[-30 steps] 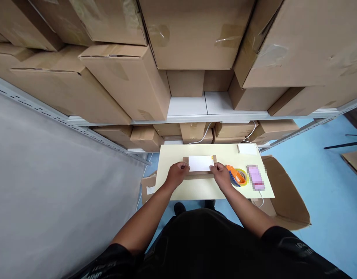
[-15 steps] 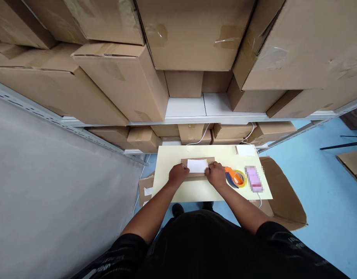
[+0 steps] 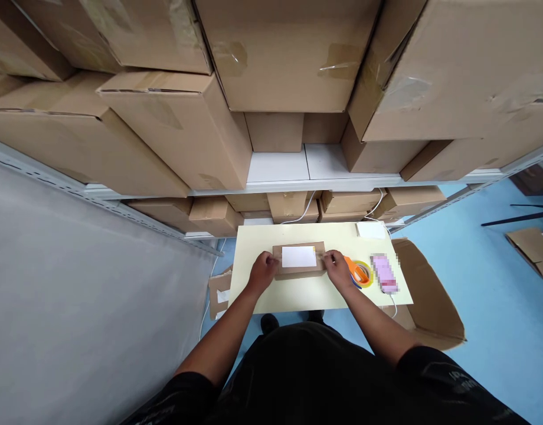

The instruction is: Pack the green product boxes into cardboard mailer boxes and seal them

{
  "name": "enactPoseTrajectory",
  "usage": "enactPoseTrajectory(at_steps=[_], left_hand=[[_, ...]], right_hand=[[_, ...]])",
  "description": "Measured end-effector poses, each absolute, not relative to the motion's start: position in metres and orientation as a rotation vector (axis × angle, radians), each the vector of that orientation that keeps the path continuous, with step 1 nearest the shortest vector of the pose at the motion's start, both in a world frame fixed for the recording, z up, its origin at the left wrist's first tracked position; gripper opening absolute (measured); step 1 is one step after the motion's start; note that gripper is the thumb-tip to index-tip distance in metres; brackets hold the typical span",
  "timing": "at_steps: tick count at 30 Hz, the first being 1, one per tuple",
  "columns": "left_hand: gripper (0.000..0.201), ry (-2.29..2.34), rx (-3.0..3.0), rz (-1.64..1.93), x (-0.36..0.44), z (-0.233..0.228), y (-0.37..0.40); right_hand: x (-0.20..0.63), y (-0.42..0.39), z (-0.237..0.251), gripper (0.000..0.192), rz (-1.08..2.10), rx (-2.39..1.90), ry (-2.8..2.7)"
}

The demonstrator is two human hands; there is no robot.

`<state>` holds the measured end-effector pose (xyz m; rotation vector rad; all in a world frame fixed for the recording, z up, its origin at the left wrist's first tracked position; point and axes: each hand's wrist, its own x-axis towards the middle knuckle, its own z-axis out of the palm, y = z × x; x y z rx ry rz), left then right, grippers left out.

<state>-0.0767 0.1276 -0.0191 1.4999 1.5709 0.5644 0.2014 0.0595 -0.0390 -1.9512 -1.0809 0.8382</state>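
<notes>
A small flat cardboard box lies on the pale yellow table, with a white label on its top. My left hand is at the box's left end, thumb and fingers pinched together. At the right end, my right hand is closed in a similar pinch. Both hands touch or nearly touch the box's ends; whatever is between the fingertips is too small to make out. Just right of my right hand lies an orange tape dispenser with a yellow-edged roll, partly hidden by that hand.
On the table are a pink blurred phone-like object with a white cable and a white block. A large open carton stands at right. Shelves packed with cardboard boxes rise in front; a grey wall borders the left.
Both hands have moved apart, outward from the label to the box's two ends, so the whole label now shows. The view has shifted slightly.
</notes>
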Motion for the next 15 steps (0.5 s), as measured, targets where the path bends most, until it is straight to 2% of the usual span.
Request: enactPoseTrajectory(at_steps=[4,10,15], left_hand=[[0.039,1.414,1.174,0.746,-0.093,-0.043,0.118],[0.056,1.294,1.054,0.728,-0.091,-0.063,0.112],[0.067,1.19,0.899,0.668,-0.094,-0.074,0.113]], right_hand=[[0.212,0.048,-0.046,0.046,1.034,-1.881,-0.857],[0.207,0.048,-0.046,0.047,0.981,-1.918,-0.908],[0.201,0.054,-0.055,0.057,1.132,-1.81,-0.738]])
